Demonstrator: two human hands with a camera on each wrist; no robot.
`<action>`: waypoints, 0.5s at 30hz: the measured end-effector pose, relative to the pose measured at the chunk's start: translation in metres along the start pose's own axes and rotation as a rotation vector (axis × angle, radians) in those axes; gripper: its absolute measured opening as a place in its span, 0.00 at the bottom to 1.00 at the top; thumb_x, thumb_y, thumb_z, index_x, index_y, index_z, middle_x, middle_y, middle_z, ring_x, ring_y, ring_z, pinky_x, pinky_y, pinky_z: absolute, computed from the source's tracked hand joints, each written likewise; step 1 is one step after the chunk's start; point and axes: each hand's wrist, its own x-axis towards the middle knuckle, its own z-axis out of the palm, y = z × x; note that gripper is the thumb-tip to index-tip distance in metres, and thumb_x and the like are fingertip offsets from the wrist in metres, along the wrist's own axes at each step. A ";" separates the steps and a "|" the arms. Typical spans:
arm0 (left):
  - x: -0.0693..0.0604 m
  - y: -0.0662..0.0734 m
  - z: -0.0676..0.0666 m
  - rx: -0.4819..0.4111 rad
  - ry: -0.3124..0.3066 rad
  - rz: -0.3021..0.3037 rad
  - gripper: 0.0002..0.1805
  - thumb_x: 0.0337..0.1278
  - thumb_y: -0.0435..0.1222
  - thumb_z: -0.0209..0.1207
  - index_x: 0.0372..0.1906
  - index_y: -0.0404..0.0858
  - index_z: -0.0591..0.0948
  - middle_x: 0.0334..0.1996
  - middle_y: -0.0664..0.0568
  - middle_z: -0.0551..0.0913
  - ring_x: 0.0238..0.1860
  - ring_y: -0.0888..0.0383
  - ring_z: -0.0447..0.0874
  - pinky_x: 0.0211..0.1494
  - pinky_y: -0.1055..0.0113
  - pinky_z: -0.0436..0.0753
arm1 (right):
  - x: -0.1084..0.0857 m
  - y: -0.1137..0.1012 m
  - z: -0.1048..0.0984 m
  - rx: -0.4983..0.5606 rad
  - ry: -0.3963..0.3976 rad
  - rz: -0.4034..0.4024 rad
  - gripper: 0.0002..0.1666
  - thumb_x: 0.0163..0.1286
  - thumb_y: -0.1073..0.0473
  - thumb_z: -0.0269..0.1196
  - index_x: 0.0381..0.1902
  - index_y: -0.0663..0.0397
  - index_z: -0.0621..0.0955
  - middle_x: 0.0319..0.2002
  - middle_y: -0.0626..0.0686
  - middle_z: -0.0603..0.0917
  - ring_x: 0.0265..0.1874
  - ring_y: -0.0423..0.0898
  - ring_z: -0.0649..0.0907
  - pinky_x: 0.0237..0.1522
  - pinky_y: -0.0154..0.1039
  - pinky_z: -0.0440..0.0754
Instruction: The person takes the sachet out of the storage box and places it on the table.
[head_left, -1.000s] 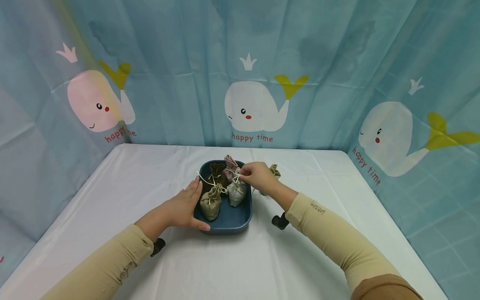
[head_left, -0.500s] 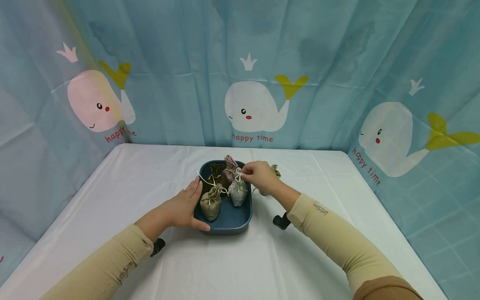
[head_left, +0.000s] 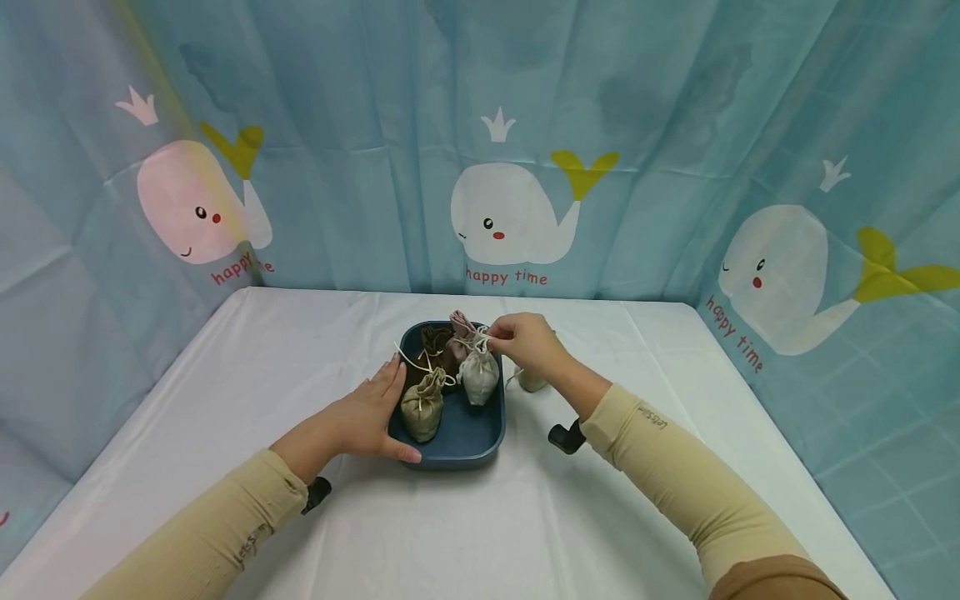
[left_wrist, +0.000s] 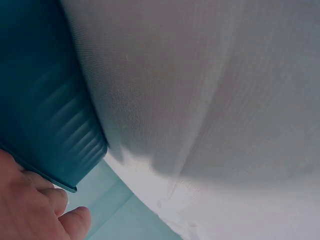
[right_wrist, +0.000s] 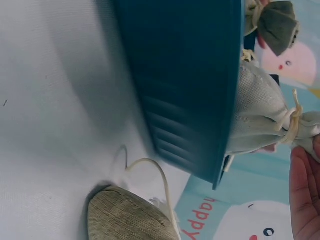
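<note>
My right hand point(head_left: 528, 342) pinches the tied neck of a light grey drawstring pouch point(head_left: 478, 379), which hangs upright inside the right side of a dark blue tub point(head_left: 453, 450). In the right wrist view, the grey pouch point(right_wrist: 257, 110) bulges above the tub's rim, and my fingertips point(right_wrist: 302, 175) are at its gathered top. My left hand point(head_left: 360, 421) rests on the tub's left rim, fingers extended, thumb at the front edge. Beside it in the tub stands a khaki drawstring pouch point(head_left: 422, 412). Behind are a dark brown pouch point(head_left: 444, 357) and a dusty pink one point(head_left: 459, 327), both partly hidden.
Another pouch point(head_left: 532, 382), olive-beige, is on the white cloth just right of the tub, mostly behind my right hand. Its pale cord point(right_wrist: 162, 175) trails in the right wrist view. A light blue curtain point(head_left: 337, 167) with printed whales borders the table point(head_left: 300, 333).
My right hand has moved slightly up and to the right, and the grey pouch has come with it, a little farther back. The left hand and the tub stay put.
</note>
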 end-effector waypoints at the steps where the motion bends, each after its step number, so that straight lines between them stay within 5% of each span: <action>1: 0.000 0.000 0.000 -0.001 -0.002 -0.002 0.76 0.20 0.79 0.50 0.70 0.30 0.39 0.71 0.38 0.32 0.71 0.44 0.33 0.67 0.45 0.51 | 0.000 -0.001 -0.001 0.004 0.001 0.005 0.06 0.62 0.57 0.62 0.28 0.49 0.84 0.25 0.47 0.82 0.27 0.43 0.77 0.31 0.36 0.76; 15: 0.000 -0.001 0.000 0.003 -0.004 0.001 0.77 0.20 0.79 0.49 0.70 0.29 0.39 0.71 0.37 0.32 0.71 0.43 0.33 0.67 0.45 0.51 | -0.003 -0.005 -0.025 0.016 0.078 0.017 0.05 0.62 0.56 0.63 0.31 0.48 0.85 0.28 0.46 0.83 0.31 0.43 0.80 0.36 0.39 0.79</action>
